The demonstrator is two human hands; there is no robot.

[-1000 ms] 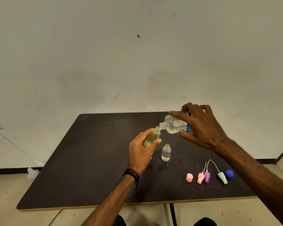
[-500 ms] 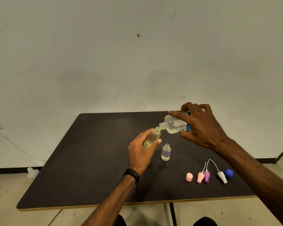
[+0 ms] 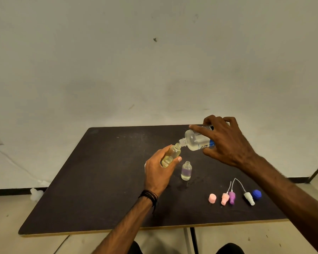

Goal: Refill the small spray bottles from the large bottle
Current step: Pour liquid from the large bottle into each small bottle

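Above the dark counter (image 3: 99, 180), our right grip (image 3: 226, 142) clasps the tipped large clear plastic bottle (image 3: 195, 140), its mouth touching the small clear yellowish bottle (image 3: 170, 154) clasped by our left grip (image 3: 158, 171).

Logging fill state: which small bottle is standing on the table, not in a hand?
The small bottle with the purple band: it stands upright, uncapped, alone on the table. The yellowish small bottle is tilted in the left hand, under the large bottle.
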